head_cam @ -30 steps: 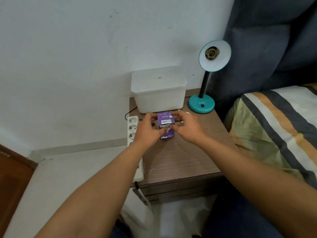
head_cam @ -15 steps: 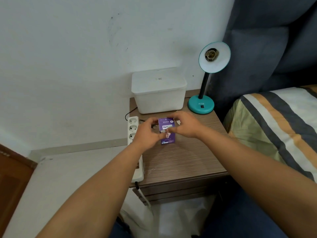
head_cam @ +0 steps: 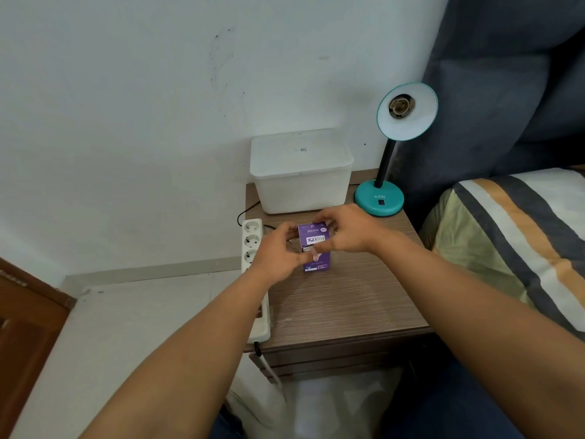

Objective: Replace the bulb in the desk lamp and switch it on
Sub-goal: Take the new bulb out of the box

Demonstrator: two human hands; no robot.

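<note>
**Both hands on the bulb box, lamp socket bare**

The left hand [head_cam: 278, 251] is curled around the left side of a small purple bulb box [head_cam: 315, 248], its fingers closed against the cardboard. The right hand [head_cam: 346, 231] grips the same box from the right and from above, fingers bent over the top end, thumb toward the near face. The box stands upright between the two hands, with its lower end at or just above the table [head_cam: 342, 299] (the hands hide whether it touches). White lettering on the purple face reads sideways, and a small picture of a bulb is printed lower down. Whether the top flap is open I cannot tell, as the right fingers cover it.

Just behind the hands sits a white lidded plastic container [head_cam: 302, 172], pushed back toward the wall. To its right, at the table's far right corner, stands the desk lamp [head_cam: 380, 201]: a teal round base with a small black switch, a black neck rising from it, and a teal shade [head_cam: 408, 110] tilted toward the camera. The socket [head_cam: 401, 106] inside the shade has no bulb in it.

Along the table's left edge lies a white power strip [head_cam: 253, 245], partly hidden by the left forearm, with a black cable [head_cam: 245, 212] looping near its far end. To the right of the table is a bed with a striped cover [head_cam: 519, 236], and a dark padded headboard [head_cam: 512, 74] rises behind the lamp.
</note>
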